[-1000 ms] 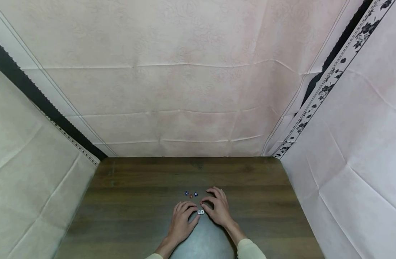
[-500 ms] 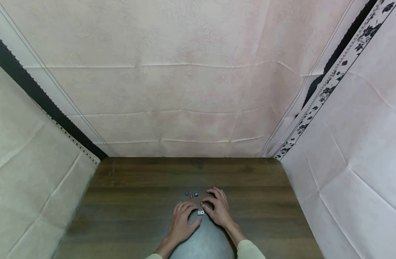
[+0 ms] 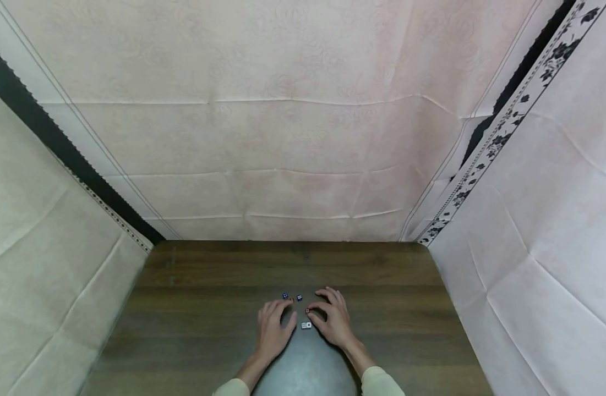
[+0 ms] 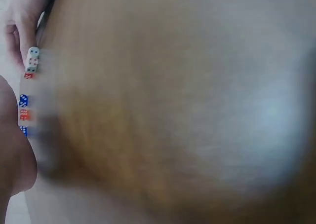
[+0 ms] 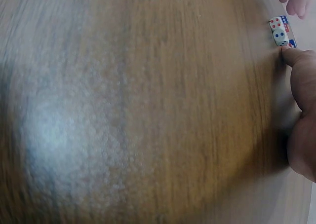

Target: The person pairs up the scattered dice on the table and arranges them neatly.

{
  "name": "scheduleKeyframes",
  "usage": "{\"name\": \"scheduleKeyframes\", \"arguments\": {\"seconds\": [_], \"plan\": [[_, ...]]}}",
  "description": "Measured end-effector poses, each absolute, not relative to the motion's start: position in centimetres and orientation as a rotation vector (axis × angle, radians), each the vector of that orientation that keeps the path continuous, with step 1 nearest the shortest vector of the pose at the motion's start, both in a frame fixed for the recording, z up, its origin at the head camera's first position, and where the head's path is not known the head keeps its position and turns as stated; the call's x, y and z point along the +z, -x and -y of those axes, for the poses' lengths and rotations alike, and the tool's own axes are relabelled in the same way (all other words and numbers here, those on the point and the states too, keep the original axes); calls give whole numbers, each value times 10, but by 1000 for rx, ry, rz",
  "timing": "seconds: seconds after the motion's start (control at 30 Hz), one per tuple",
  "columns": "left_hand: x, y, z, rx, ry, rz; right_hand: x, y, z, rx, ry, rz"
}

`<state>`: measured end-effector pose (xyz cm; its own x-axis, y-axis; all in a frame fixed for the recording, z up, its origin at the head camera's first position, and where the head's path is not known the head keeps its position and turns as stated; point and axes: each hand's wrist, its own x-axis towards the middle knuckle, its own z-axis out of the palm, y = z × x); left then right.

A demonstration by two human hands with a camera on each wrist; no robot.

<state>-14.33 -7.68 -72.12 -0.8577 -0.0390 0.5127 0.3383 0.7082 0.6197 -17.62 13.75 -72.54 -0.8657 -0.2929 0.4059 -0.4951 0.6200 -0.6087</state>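
Observation:
My right hand [image 3: 334, 319] pinches a small red die [image 3: 307, 311] between thumb and index finger, down at the tabletop. Just nearer to me, two white dice [image 3: 306, 325] sit side by side; in the right wrist view the white dice [image 5: 280, 35] lie by the right fingertips. My left hand [image 3: 273, 328] is left of them, thumb and fingers spread apart and holding nothing. Its index fingertip reaches right to an orange-red die [image 3: 291, 300], partly covered in the head view. That orange-red die [image 4: 24, 115] shows between two blue dice in the left wrist view.
Beyond the hands, one blue die [image 3: 285, 295] and another blue die [image 3: 299, 297] flank the orange-red one. All lie on a brown wooden table [image 3: 203, 308]. Pale cloth [image 3: 293, 137] hangs behind the table and along both sides.
My left hand has moved left and away from me, from beside the white dice to the orange-red die. My right hand keeps its pinch on the red die, nearly still.

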Motion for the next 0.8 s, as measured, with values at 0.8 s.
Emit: {"name": "scheduleKeyframes", "arguments": {"seconds": [0.8], "plan": [[-723,169,77,-988,120,2588,-724,175,-137,1047,-644,2566]]}}
